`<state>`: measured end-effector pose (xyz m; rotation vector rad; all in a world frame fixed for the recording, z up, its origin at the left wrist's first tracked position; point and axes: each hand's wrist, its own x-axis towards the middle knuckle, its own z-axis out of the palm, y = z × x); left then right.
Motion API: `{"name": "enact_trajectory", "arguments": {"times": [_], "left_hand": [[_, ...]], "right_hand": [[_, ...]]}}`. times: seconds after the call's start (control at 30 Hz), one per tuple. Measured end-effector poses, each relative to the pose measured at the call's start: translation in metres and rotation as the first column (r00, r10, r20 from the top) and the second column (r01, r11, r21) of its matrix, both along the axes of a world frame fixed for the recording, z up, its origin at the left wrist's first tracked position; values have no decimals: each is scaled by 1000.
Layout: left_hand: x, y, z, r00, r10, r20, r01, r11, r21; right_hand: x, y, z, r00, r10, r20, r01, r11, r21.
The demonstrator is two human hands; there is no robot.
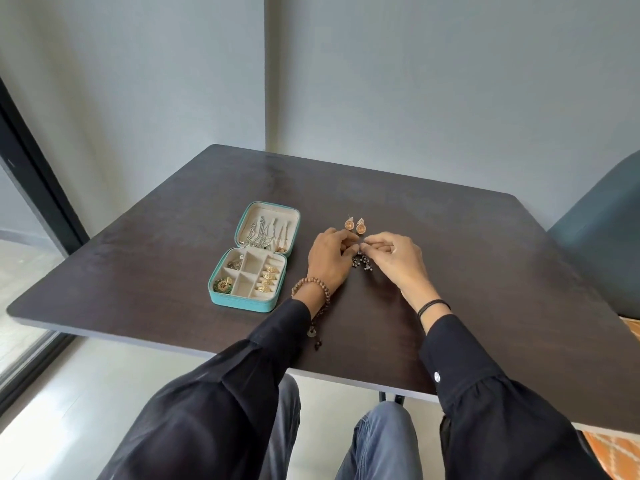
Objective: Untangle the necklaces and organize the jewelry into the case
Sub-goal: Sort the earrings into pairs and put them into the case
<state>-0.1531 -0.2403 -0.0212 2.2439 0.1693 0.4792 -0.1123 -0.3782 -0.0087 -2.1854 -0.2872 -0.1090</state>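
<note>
- Open teal case on the surface: chains in lid, gold rings in tray.
- Left hand and right hand both pinch a dark beaded piece beside it.
- Gold earrings lie just beyond.

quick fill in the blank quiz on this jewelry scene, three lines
The teal jewelry case on the table stands ____, with its lid laid back.
The left hand and the right hand pinch a dark beaded piece ____ them.
____ round orange earrings lie on the table beyond the hands.
Missing words: open; between; two.
</note>
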Motion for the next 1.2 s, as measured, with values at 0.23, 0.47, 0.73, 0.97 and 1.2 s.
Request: {"name": "enact_trajectory", "arguments": {"times": [0.23,0.47,0.73,0.97,1.2], "left_hand": [[-5,1,4,999,29,18,-29,999,-44],[-17,2,9,998,18,54,8,900,-435],[-43,0,25,998,-55,40,66,631,-773],[-71,-6,39,989,-133,65,132,588,-798],[-94,-7,45,977,-188,105,201,619,-759]], "right_hand": [[0,-7,0,998,42,-39,-37,993,109],[-6,-17,5,978,105,-180,-22,910,414],[-39,-27,15,944,184,-276,9,817,576],[-77,-31,39,942,173,-288,31,808,588],[-101,-32,42,959,137,-246,41,796,603]]}}
